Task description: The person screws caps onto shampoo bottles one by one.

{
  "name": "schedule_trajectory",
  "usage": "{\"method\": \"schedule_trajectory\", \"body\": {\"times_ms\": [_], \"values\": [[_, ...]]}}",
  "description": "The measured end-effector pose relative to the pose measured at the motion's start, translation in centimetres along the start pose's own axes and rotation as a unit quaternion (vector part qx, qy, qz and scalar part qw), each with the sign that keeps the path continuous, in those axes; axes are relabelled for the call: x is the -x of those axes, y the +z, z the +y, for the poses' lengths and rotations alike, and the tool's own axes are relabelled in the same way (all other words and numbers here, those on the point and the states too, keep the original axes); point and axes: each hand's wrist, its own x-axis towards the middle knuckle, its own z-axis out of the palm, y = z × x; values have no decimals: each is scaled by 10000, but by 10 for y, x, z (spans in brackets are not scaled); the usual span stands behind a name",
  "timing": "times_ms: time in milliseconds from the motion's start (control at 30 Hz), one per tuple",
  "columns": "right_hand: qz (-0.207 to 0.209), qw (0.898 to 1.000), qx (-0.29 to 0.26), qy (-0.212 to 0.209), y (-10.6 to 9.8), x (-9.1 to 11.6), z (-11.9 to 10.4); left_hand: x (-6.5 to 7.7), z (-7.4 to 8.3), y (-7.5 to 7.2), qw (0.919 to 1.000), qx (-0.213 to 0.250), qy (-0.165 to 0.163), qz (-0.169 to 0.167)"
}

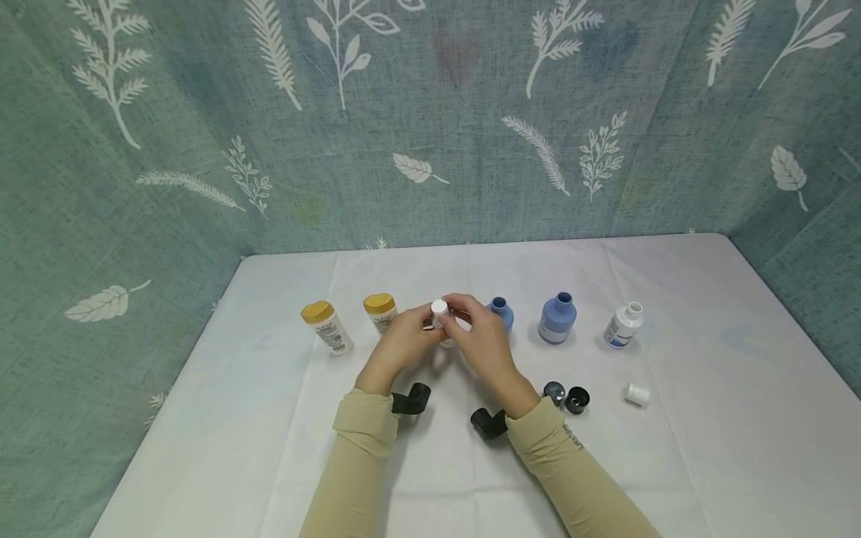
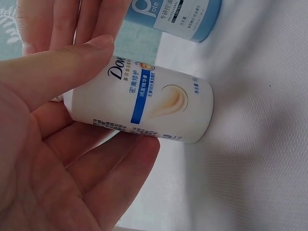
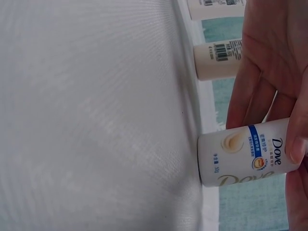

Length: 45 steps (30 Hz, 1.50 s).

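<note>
Both hands meet on a small white Dove bottle that stands upright at the middle of the table. My left hand grips its upper body, thumb across the label and fingers on the other side. From the right, my right hand pinches the bottle's top, with thumb and index finger by the white cap. In the left wrist view, the left thumb hides the bottle's neck. The right thumb lies near the Dove lettering in the right wrist view.
Left stand two white bottles with yellow caps. To the right are two uncapped blue bottles and an uncapped white bottle. Two dark caps and a white cap lie nearer. Wrist cameras sit below the hands.
</note>
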Motion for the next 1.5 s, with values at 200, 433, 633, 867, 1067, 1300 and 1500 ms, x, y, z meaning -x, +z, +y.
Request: {"method": "schedule_trajectory", "body": {"times_ms": [200,433,633,867,1067,1300,1500], "values": [[65,9997,0,-235,0,0,0,0,2,-1,10000,-12,-7,-52],[58,9996,119,-262,0,0,1,1,1,-1,10000,31,28,-26],[-24,9997,214,-92,-1,1,-1,2,1,-1,9999,99,-42,-47],[-20,10000,18,-75,-3,1,-1,1,2,-1,9998,73,-153,-107],[10,9998,76,-187,-2,0,0,2,2,-1,9999,54,-113,-110],[-16,9998,132,-171,0,-1,2,2,1,-1,9999,70,-90,-71],[-119,9997,195,114,-1,0,1,0,0,0,9999,74,-77,-26]]}}
